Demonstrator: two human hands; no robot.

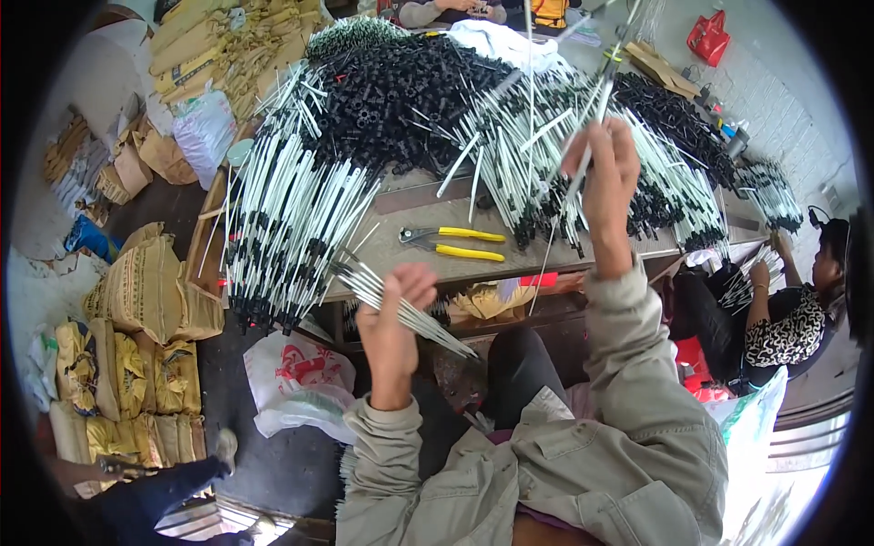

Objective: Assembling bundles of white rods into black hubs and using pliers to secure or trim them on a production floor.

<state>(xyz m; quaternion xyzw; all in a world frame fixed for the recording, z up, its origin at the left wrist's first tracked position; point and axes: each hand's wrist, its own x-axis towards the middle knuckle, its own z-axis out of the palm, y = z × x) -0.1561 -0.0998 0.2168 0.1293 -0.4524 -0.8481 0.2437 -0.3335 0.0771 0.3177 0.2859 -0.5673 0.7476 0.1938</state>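
My left hand (393,305) is closed around a thin bundle of white rods (435,331) above the table's near edge; its fingers are slightly blurred. Raised over the right-hand heap, my right hand (610,173) pinches a white rod (601,98) that slants upward, smeared by motion. Cutting pliers with yellow handles (464,232) lie on the table between the hands, jaws to the left. Left of my left hand is a thick stack of white rods with black ends (296,205). More white rods (510,150) lie below and beside my right hand.
A large heap of black fittings (391,100) covers the table's far middle. A white plastic bag (296,378) sits by my left knee. Sacks (137,282) line the left side. A co-worker (801,309) sits at the right, handling rods; another person's legs (173,491) show lower left.
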